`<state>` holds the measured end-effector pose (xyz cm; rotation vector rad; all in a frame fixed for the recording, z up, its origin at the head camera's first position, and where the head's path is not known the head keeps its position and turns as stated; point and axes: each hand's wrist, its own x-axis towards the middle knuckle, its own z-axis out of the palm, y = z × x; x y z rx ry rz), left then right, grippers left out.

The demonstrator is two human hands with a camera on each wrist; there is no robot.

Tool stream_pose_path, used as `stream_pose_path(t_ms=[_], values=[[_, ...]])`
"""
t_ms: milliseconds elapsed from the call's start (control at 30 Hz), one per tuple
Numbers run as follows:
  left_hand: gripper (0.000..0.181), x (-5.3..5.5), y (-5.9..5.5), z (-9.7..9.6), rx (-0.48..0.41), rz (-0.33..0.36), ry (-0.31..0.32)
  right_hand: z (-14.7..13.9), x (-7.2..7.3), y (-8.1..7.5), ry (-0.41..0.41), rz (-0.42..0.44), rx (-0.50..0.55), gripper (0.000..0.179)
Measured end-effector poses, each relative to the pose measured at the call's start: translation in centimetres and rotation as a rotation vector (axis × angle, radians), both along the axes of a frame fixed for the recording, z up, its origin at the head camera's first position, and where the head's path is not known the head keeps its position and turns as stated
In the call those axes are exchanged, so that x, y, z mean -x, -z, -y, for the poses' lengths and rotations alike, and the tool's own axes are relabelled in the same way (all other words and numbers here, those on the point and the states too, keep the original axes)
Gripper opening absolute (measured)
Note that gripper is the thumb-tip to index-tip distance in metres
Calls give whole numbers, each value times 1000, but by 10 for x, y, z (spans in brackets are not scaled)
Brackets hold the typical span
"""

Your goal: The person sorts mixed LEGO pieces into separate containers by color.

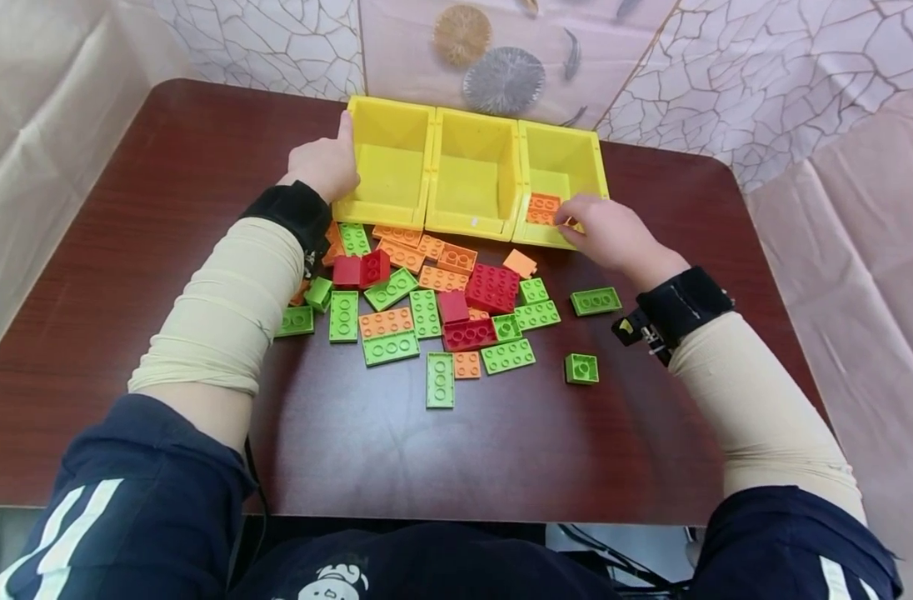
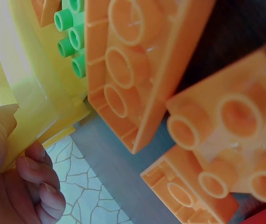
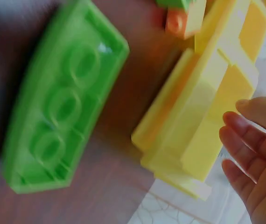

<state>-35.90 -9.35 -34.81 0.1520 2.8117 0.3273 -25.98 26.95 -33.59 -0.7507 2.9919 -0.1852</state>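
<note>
A yellow three-compartment bin (image 1: 471, 225) stands at the back of the table. My left hand (image 1: 325, 167) grips its left side wall, thumb on one face and curled fingers on the other, as the left wrist view shows (image 2: 25, 186). Over the front of the right compartment is my right hand (image 1: 614, 233), its fingers loosely bent. The right wrist view shows nothing between those fingers (image 3: 238, 140). Inside that compartment lies an orange brick (image 1: 542, 208); more orange shows beside the fingertips, partly hidden by them.
Green, orange and red toy bricks lie heaped before the bin, among them a large red brick (image 1: 492, 287). Apart on the right are a long green brick (image 1: 596, 301) and a small green brick (image 1: 581, 368). A patterned cloth wall (image 1: 276, 42) rises behind the table.
</note>
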Motion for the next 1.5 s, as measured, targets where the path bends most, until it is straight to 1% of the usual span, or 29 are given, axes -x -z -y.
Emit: stream_pose_path(t_ms=[167, 300, 333, 400, 533, 667, 767, 833, 1000, 1200, 1433, 1500], values=[[83, 1, -1, 3, 19, 3, -1, 17, -13, 16, -124, 42, 22, 18], [83, 2, 0, 3, 21, 3, -2, 28, -18, 24, -154, 52, -7, 18], [83, 2, 1, 3, 20, 3, -3, 30, -18, 26, -155, 49, -10, 14], [83, 2, 1, 2, 18, 3, -4, 32, -18, 28, -148, 54, -22, 13], [83, 2, 0, 1, 18, 7, 3, 34, -19, 29, -140, 60, -34, 4], [84, 2, -3, 0, 21, 4, 15, 36, -19, 27, -116, 58, -54, 8], [83, 2, -4, 0, 4, 12, -4, 38, -19, 26, -96, 58, -74, 12], [83, 2, -4, 0, -3, 19, -12, 38, -19, 27, -79, 69, -85, 15], [83, 2, -2, 0, 7, 11, 3, 37, -20, 26, -52, 92, -92, 18], [84, 1, -2, 0, 6, 13, -3, 31, -24, 19, -63, 60, -63, 14], [82, 1, -1, 0, 18, 2, 11, 13, -26, 6, -7, 35, -51, 21], [83, 1, -1, 0, 13, 2, 11, 8, -25, 2, 9, 22, -51, 19]])
